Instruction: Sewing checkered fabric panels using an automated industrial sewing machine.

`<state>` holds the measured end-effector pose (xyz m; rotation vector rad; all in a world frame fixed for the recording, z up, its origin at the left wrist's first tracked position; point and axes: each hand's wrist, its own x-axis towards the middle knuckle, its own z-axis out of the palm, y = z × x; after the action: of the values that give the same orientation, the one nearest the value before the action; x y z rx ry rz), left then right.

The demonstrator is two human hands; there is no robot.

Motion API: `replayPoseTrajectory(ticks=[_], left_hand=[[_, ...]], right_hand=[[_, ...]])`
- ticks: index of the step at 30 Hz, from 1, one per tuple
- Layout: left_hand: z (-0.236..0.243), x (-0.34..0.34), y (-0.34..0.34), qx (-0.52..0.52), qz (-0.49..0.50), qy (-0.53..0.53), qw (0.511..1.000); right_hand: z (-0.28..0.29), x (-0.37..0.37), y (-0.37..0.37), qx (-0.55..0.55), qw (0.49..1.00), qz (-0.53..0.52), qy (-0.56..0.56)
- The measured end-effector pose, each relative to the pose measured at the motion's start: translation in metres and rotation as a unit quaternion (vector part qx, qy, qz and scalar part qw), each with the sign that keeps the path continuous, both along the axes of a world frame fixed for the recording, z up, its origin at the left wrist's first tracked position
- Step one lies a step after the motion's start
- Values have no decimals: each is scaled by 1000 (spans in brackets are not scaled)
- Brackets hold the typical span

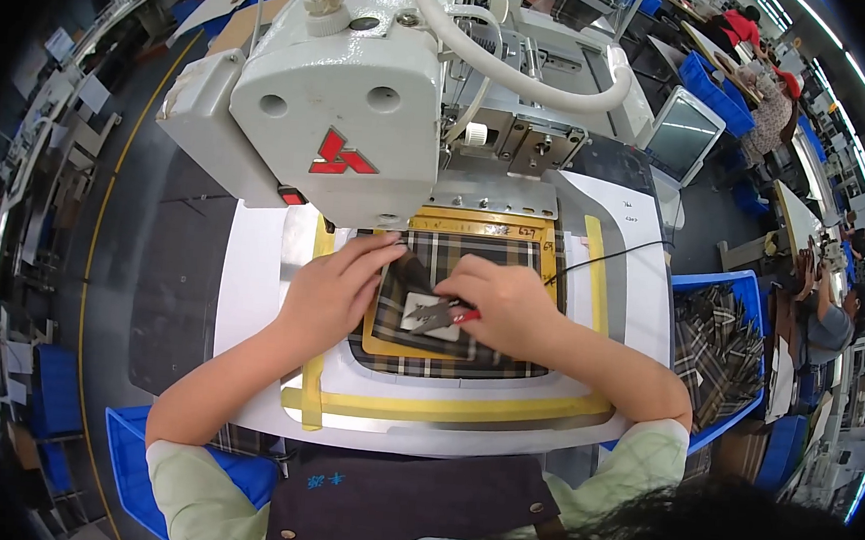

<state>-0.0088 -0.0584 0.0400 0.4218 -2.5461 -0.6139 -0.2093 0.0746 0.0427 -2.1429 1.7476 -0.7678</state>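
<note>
Dark plaid fabric piece (449, 316) flat in yellow-edged clamp frame (476, 223) under white sewing machine head (333, 113), pale label (427, 315) sewn on; left hand (336, 288) spread pressing cloth, right hand (505, 305) pinching red-handled thread snips (441, 317) at label — trimming seemingly underway, removal remaining.

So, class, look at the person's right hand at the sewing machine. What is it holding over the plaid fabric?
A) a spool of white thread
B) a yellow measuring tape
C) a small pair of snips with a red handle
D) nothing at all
C: the right hand grips small snips with a red handle, their blades over the white patch on the plaid fabric, while the left hand presses on the fabric beside it.
</note>
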Motion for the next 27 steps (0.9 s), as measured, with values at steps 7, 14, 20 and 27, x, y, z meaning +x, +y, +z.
replayPoseTrajectory(ticks=[7, 14, 20, 27], left_hand=[[-12, -2, -24, -50, -81, -86, 992], [-20, 4, -39, -27, -102, -12, 994], [-23, 16, -46, -46, -100, 10, 994], [-32, 25, -43, 186, -62, 69, 978]], right_hand=[[4, 14, -6, 57, 993, 67, -73], [-11, -4, -43, 80, 984, -126, 92], [-22, 6, -62, 6, 987, -111, 118], [-27, 9, -65, 15, 984, -103, 143]])
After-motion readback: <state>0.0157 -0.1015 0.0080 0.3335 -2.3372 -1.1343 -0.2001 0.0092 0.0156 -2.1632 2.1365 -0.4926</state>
